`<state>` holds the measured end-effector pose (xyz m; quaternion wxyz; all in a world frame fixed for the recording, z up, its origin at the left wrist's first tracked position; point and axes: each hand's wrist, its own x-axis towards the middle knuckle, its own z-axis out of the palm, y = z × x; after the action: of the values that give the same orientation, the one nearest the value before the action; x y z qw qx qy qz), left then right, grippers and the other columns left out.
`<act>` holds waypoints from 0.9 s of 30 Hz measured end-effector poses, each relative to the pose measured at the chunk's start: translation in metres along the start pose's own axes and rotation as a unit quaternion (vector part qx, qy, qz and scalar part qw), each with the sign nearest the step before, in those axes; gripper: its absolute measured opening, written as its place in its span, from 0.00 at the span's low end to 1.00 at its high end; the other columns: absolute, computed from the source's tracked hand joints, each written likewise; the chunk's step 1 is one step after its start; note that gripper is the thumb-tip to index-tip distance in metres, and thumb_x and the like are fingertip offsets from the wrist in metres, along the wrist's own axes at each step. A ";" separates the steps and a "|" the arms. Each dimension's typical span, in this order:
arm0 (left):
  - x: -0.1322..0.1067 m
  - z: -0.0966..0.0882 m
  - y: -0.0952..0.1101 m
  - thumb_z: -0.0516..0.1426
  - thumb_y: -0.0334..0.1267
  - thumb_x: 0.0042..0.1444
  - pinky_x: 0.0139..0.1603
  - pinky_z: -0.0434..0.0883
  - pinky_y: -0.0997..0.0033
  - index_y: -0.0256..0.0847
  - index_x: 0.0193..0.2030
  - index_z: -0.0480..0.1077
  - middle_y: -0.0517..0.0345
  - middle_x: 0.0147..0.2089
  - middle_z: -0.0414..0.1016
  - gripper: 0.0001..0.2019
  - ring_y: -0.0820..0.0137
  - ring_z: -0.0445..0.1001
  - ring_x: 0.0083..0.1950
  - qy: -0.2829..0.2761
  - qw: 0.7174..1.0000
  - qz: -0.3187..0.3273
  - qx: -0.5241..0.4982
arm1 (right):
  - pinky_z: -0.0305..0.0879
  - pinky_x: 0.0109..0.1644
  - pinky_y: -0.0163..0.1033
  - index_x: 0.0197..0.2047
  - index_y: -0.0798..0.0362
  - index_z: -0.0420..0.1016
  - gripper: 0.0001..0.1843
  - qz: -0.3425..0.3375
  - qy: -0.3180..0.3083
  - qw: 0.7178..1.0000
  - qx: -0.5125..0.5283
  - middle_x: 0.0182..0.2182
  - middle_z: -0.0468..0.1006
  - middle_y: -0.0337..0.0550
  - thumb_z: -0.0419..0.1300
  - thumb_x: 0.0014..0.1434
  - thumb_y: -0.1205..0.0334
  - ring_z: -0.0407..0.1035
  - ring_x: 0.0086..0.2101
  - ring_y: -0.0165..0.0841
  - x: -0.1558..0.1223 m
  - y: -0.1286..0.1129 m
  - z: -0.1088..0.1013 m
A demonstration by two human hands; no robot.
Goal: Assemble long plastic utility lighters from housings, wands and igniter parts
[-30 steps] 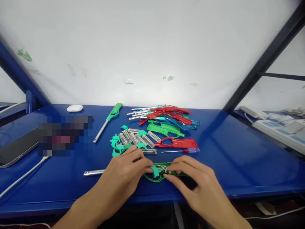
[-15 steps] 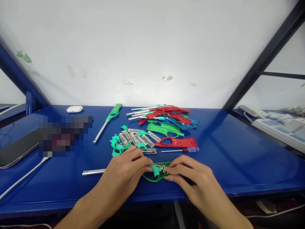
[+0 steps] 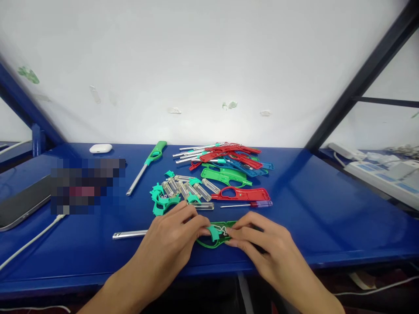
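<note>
An opened green utility lighter (image 3: pixel 209 246) lies near the table's front edge, its metal tube (image 3: pixel 129 234) pointing left from under my wrist. My left hand (image 3: pixel 178 231) is closed on its front part, fingertips at the teal trigger (image 3: pixel 214 233) seated in the casing. Thumb and fingers of my right hand (image 3: pixel 263 237) pinch the handle end, close to a bent white wire (image 3: pixel 224 229). Whether they grip the wire or just the casing is hidden. Just behind lie clear fuel tanks (image 3: pixel 183 189), loose teal triggers (image 3: pixel 160 203) and a screwdriver (image 3: pixel 250 204).
Red casing half (image 3: pixel 252 194), green casing half (image 3: pixel 225 175) and a pile of opened lighters (image 3: pixel 229 153) lie farther back. An assembled green lighter (image 3: pixel 147 163) is left of them. A phone (image 3: pixel 26 203), white earbud case (image 3: pixel 101 148) and power strip (image 3: pixel 382 176) flank the table.
Both hands stay on the lighter, with hardly any finger movement. The whole view has shifted very slightly.
</note>
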<state>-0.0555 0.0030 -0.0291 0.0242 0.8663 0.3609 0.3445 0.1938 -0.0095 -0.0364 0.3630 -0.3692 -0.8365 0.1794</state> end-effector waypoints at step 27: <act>0.003 -0.014 -0.001 0.53 0.20 0.68 0.42 0.74 0.68 0.46 0.52 0.77 0.58 0.46 0.79 0.18 0.64 0.74 0.43 -0.044 0.999 0.021 0.004 | 0.71 0.46 0.36 0.48 0.45 0.80 0.07 0.017 0.013 1.000 -0.009 0.41 0.79 0.36 0.62 0.72 0.67 0.77 0.39 0.31 -0.001 -0.002 0.004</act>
<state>-0.0638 0.0025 -0.0169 0.0300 0.8881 0.3426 0.3049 0.1909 -0.0117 -0.0384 0.3672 -0.3887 -0.8270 0.1735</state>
